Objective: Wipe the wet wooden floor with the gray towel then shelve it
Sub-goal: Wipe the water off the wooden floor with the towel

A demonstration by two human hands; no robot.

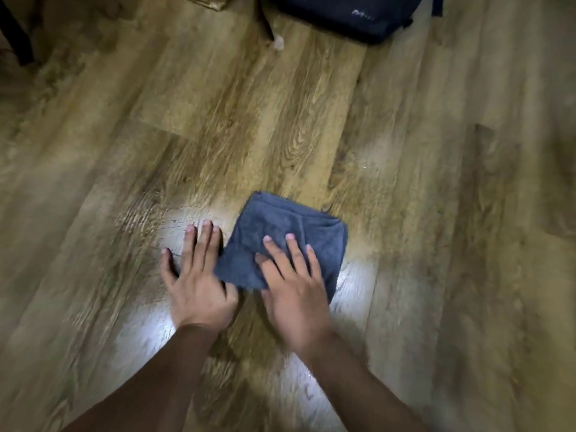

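1. In the head view, your folded gray terry towel [290, 241] lies flat on the brown wood-grain plank floor [311, 120], just right of the middle of the scene and nearer you than the far edge.
2. Your right hand [293, 288] lies palm down on the near half of the towel, its fingers [294, 247] straight and slightly spread, pressing on the cloth rather than curling round it. The thumb reaches left across the towel's near-left part.
3. Your left hand [194, 282] lies flat on the bare floor just left of the towel. Three fingers lie close together and point away from you; the little finger stands apart to the left. The thumb side meets the towel's near-left corner, though blur hides whether the thumb is on the cloth or tucked under its edge.
4. Both forearms come in from the near edge, the left from the near left and the right from the near right.
5. A bright, glossy patch of reflected light [149, 335] sits on the floor around and near your hands, on both sides of the towel. You cannot tell from this view alone how much of the sheen is water.
6. At the far edge, right of centre, a dark navy fabric bag [343, 17] rests on the floor, well apart from the towel.
7. At the far left, a black slanted furniture leg [17, 35] meets the floor.
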